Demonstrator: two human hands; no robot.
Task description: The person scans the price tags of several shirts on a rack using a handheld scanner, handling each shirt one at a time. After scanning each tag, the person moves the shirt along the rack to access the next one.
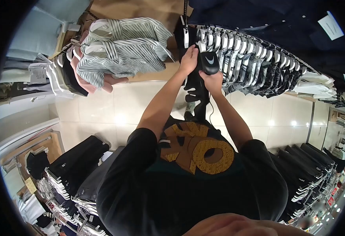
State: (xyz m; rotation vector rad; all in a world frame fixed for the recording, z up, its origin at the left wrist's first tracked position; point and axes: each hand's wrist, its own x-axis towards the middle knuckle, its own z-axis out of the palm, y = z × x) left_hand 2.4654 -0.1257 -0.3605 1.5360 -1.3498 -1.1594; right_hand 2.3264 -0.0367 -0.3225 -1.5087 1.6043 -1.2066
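Observation:
My right hand (213,82) is closed around the lower end of a black rounded device (209,63) with a pale curved mark on its top face. Just left of it, my left hand (189,59) grips the upper part of a black garment (196,87) that hangs down from the rail. Its fingertips are partly hidden against the dark cloth. A white hanger (186,38) shows just above the left hand. A thin dark cable (212,112) trails below my right hand.
To the right, patterned shirts (243,67) hang tightly on white hangers along a rail. Striped shirts (125,55) hang at the left. Dark trousers (76,159) hang on racks behind me on both sides. Pale tiled floor (141,100) lies between the racks.

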